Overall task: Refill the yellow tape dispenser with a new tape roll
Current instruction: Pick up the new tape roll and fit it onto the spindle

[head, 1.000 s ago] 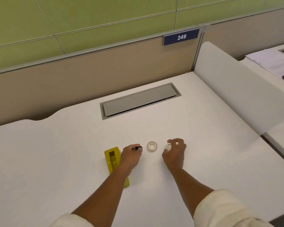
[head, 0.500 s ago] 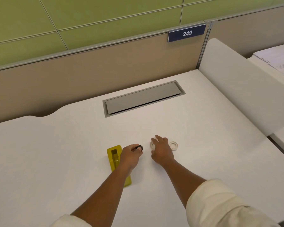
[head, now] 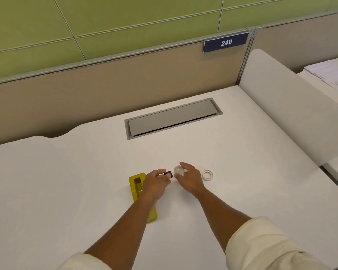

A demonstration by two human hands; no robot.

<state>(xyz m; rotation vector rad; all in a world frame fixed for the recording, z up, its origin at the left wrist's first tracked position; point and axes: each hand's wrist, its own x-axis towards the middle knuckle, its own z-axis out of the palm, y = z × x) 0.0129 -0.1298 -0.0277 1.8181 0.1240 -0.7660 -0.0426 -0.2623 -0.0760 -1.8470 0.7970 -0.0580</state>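
Two hands over white desk point(head: 66, 182), left hand point(head: 154, 183) fingers pinching black spindle point(head: 168, 174), right hand point(head: 189, 178) fingers gripping tape roll point(head: 178, 170), sign point(head: 226, 42) reading 249

The left hand point(head: 154, 184) and forearm hide much of the yellow dispenser point(head: 138, 186).

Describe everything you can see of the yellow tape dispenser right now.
The yellow tape dispenser lies on the white desk, long axis running toward and away from the camera. It looks like glossy yellow plastic. Its far end shows an open rectangular well with no roll visible in it. The left hand and forearm cross over it, hiding its middle; whether they touch it is unclear.
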